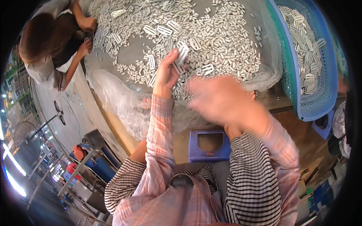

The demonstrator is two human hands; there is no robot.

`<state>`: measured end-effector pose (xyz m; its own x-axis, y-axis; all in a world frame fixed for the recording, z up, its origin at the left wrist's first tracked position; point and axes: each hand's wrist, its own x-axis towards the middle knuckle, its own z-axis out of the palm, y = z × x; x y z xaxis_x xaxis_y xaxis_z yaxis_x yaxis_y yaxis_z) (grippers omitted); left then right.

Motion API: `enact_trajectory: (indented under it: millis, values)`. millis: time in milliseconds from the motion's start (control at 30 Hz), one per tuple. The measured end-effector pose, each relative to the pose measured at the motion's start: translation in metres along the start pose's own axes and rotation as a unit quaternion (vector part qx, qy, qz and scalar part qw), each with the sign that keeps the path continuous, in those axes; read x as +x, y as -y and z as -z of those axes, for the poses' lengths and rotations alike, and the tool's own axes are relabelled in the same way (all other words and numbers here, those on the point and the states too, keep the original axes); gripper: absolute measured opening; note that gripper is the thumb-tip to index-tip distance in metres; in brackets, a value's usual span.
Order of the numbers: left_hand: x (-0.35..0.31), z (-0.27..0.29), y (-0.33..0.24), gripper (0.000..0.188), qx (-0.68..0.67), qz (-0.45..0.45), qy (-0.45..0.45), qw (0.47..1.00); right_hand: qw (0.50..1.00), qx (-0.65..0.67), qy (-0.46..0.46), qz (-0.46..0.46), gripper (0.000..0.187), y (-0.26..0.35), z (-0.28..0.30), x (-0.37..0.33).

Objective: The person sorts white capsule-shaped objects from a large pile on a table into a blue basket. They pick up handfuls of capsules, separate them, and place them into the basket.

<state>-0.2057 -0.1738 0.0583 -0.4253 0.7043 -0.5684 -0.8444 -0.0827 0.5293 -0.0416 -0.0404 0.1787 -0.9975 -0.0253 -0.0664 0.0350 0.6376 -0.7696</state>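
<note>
My left hand is raised over the near side of a wide spread of small silver-white metal pieces. Its thumb and fingers close on a flat, slotted, pale metal piece. A second slotted piece shows below it, against the fingers. My right hand, just right of the left one, is smeared by motion, so its fingers and anything in them cannot be made out. More slotted pieces lie on the pile, one close above my right hand and another farther off.
White mesh netting edges the pile. At right, a blue plastic basket holds many slotted pieces. A blue-purple stool stands between my knees. Another person works at the far left, hands at the pile's edge.
</note>
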Motion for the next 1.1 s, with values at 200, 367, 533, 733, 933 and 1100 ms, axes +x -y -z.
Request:
enact_trajectory:
  millis: [200,367,533,733,933,1100]
  values:
    - [-0.007,-0.036,0.013,0.022,-0.037,-0.046,0.032,0.998,0.939,0.214,0.254,0.092,0.027,0.038,0.085,-0.032]
    - [-0.018,-0.041,0.025,0.014,0.289,-0.071,-0.010,0.955,0.939,0.177,0.247,0.158,0.028,0.047,0.058,-0.026]
    - [-0.020,-0.054,0.060,0.030,0.732,-0.256,-0.017,0.631,0.946,0.158,0.223,0.174,0.029,0.055,0.044,-0.017]
    - [-0.004,-0.062,0.082,0.023,0.743,-0.237,-0.021,0.626,0.970,0.122,0.145,0.155,0.030,0.063,0.045,-0.027]
    - [-0.020,-0.073,0.016,0.031,0.747,-0.228,-0.139,0.609,0.994,0.050,0.069,0.064,0.031,0.068,0.072,-0.043]
    - [-0.015,-0.075,-0.021,0.036,0.838,-0.139,-0.166,0.500,0.987,0.091,-0.057,-0.118,0.032,0.020,0.088,-0.100]
